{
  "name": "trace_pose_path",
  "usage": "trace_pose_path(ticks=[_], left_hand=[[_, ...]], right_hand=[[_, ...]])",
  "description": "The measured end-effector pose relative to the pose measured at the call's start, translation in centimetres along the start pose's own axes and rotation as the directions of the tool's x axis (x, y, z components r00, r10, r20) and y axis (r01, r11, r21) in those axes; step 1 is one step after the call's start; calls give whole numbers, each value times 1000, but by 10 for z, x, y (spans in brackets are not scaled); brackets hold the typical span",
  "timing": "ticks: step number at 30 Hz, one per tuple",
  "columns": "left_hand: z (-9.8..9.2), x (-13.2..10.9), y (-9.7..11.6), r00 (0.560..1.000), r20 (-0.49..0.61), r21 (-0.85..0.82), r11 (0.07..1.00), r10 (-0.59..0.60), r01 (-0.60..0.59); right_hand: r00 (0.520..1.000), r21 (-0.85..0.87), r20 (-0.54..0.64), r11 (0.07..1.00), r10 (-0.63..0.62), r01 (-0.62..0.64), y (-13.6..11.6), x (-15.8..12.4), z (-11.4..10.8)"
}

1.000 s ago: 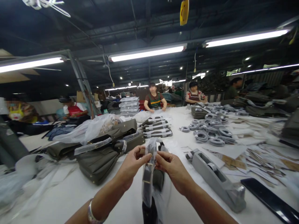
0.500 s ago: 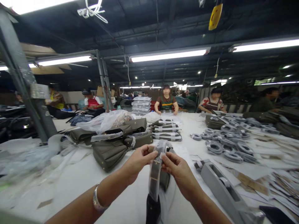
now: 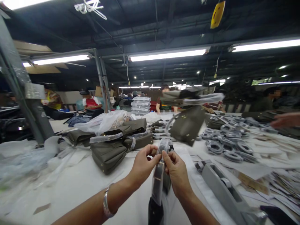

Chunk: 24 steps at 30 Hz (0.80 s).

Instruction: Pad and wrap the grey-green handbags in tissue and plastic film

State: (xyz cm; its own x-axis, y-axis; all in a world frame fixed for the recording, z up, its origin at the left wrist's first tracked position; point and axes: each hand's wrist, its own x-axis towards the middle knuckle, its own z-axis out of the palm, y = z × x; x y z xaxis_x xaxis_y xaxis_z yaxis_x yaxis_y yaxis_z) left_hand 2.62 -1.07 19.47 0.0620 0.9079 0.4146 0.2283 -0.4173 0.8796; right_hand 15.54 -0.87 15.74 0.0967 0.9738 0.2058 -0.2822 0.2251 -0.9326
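Both hands are closed at the middle of the view on a dark strap (image 3: 157,184) with metal buckle parts. Clear or whitish plastic wrap covers the strap. My left hand (image 3: 143,165) pinches it from the left near its upper part. My right hand (image 3: 178,173) presses thumb and fingers on the same wrapped part from the right. The fingertips of the two hands almost meet. Below them the strap runs down to a black end piece (image 3: 155,212). Olive material behind the strap is mostly hidden by it and my right hand.
Olive bags (image 3: 110,153) with plastic lie left of centre. Another olive bag (image 3: 187,125) is blurred in mid-air ahead. A person's hand (image 3: 287,120) reaches in at the right. A grey tape dispenser (image 3: 220,187) and coiled wrapped straps (image 3: 234,143) lie on the right.
An olive bag now appears in mid-air ahead, partly covering the co-workers, and a person's hand shows at the right. My fingers have drawn closer together on the strap.
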Motion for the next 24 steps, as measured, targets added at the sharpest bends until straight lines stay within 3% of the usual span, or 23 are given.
trace_pose_path(ticks=[5,10,12,18,24], left_hand=[[-5,-2,-8,999,-35,31,999,22,-21],[-15,-3,-10,1000,13,-48,999,-15,16],[-17,-3,-10,998,53,-87,995,-43,47],[-17,-4,-10,993,87,-135,986,-84,96],[-16,-1,-12,995,77,-74,995,-57,63]], right_hand=[[999,-7,41,1000,-1,1,5,3,2],[943,99,317,985,100,-138,-5,0,-12],[921,62,375,989,100,-133,-8,-1,-18],[976,-124,215,989,-48,76,-7,-1,-22],[981,6,191,1000,-2,1,4,-6,-12]])
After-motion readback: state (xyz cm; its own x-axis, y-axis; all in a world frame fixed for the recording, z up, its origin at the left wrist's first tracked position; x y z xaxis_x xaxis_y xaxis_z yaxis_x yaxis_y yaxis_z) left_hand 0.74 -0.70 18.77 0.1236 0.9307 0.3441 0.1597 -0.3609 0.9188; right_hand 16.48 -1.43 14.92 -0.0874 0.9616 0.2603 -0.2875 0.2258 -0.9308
